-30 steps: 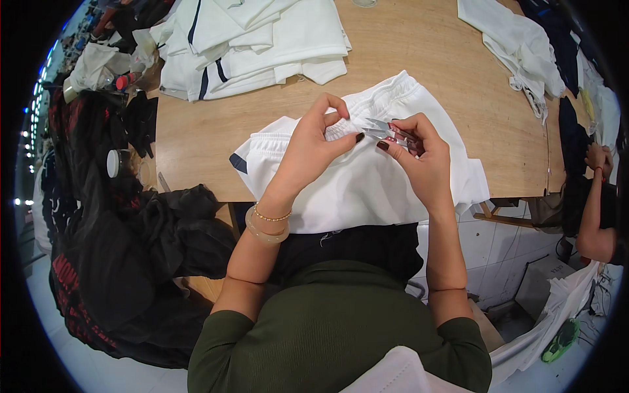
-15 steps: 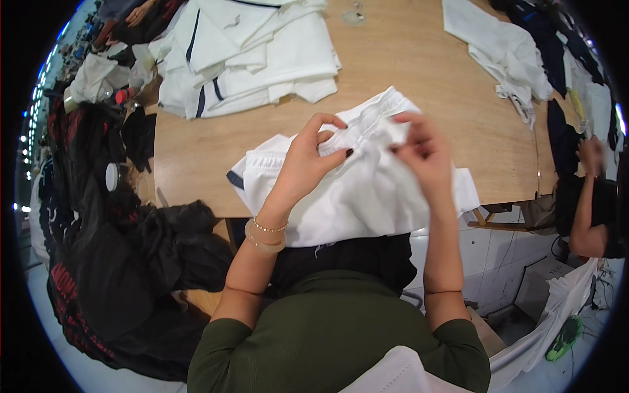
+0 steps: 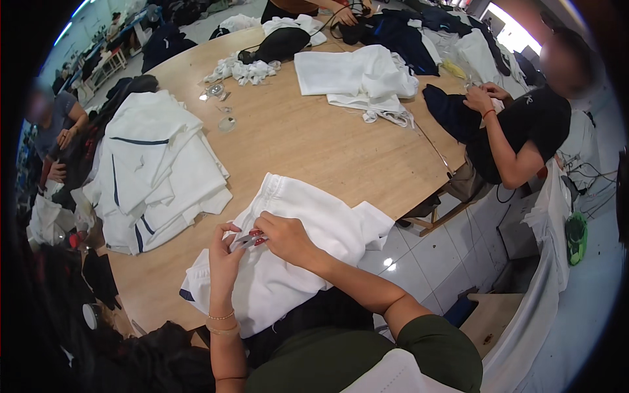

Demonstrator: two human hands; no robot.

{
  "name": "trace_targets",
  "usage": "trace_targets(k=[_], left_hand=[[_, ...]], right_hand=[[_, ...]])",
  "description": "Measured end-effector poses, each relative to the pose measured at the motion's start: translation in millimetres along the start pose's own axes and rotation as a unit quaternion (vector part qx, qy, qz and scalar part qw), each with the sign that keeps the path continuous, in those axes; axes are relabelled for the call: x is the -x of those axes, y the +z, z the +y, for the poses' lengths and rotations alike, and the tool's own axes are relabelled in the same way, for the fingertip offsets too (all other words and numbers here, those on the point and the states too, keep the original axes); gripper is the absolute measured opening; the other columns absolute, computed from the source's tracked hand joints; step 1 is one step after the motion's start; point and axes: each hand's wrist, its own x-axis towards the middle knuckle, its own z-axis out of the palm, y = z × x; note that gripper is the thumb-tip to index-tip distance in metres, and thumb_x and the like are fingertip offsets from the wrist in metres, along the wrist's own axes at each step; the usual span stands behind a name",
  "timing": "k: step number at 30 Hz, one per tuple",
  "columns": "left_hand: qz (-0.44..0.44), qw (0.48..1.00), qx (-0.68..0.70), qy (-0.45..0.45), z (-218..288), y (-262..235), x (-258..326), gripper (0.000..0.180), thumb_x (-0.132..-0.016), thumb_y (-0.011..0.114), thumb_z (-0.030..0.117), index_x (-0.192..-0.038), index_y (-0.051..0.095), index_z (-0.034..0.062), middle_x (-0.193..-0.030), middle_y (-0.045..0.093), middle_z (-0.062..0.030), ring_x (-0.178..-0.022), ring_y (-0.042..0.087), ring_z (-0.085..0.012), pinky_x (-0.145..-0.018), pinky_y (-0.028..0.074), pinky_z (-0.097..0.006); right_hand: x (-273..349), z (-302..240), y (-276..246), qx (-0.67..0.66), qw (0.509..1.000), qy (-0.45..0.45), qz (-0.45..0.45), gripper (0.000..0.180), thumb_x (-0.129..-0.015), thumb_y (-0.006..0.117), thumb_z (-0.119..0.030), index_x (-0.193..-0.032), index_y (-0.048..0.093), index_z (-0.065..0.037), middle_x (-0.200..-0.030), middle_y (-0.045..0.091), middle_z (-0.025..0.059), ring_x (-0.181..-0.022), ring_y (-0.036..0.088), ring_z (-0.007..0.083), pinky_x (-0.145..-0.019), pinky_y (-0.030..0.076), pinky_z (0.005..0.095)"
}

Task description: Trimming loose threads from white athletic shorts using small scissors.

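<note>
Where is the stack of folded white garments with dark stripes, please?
In the head view, the stack of folded white garments lies on the wooden table, to the person's left, beyond the left hand.

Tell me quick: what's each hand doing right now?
Left hand: fingers pinched on the white garment.
Right hand: closed on a small silvery tool held against the same garment.

The small reddish tool (image 3: 250, 238) pinched between the left hand (image 3: 224, 259) and right hand (image 3: 286, 238) is mostly covered by fingers (image 3: 265, 226), so its kind cannot be told; possibly a thread clipper. The white garment (image 3: 308, 243) hides its near edge behind the person's body. The small clear bits (image 3: 221, 108) on the bench (image 3: 314, 141) are too tiny to identify.
</note>
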Motion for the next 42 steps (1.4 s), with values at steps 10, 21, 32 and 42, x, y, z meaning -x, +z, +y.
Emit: trace_targets(k=[10, 21, 32, 42], left_hand=[[-0.004, 0.993, -0.103, 0.050, -2.8, 9.2, -6.1, 0.024, -0.078, 0.054, -0.009, -0.100, 0.062, -0.0026, -0.091, 0.062, -0.0024, -0.081, 0.056, -0.0083, -0.067, 0.043, -0.020], [0.152, 0.908, -0.322, 0.221, -16.0, 20.0, -0.7, 0.014, -0.070, 0.074, 0.008, -0.083, 0.073, 0.0108, -0.109, 0.055, -0.0110, -0.105, 0.048, -0.0286, -0.089, 0.040, -0.039], [0.153, 0.916, -0.293, 0.226, -29.7, 11.6, 9.5, 0.005, -0.077, 0.067, 0.004, -0.079, 0.063, 0.0013, -0.088, 0.058, -0.0087, -0.087, 0.057, -0.0262, -0.074, 0.048, -0.034], [0.157, 0.931, -0.258, 0.204, -24.1, 8.7, 9.0, 0.005, -0.082, 0.063, 0.004, -0.085, 0.063, 0.0005, -0.083, 0.064, -0.0117, -0.075, 0.061, -0.0279, -0.068, 0.049, -0.034]], right_hand=[[-14.6, 7.3, -15.9, -0.251, 0.954, 0.143, -0.084, 0.016, -0.083, 0.063, -0.013, -0.087, 0.062, 0.003, -0.076, 0.064, 0.0173, -0.069, 0.062, 0.0262, -0.064, 0.046, 0.0352], [-19.3, 24.1, 11.8, -0.341, 0.919, 0.159, -0.115, 0.015, -0.086, 0.061, -0.012, -0.092, 0.064, 0.001, -0.084, 0.067, 0.0058, -0.080, 0.060, 0.0112, -0.072, 0.049, 0.0273], [-39.9, 45.8, -53.7, -0.668, 0.686, 0.284, -0.053, 0.004, -0.092, 0.054, -0.013, -0.095, 0.054, -0.010, -0.072, 0.047, -0.0028, -0.051, 0.033, 0.0054, -0.044, 0.024, 0.0217], [-8.7, 55.6, -71.8, -0.425, 0.848, 0.311, 0.061, 0.017, -0.098, 0.048, -0.026, -0.092, 0.050, -0.010, -0.066, 0.038, -0.0051, -0.049, 0.030, 0.0030, -0.043, 0.022, 0.0191]])
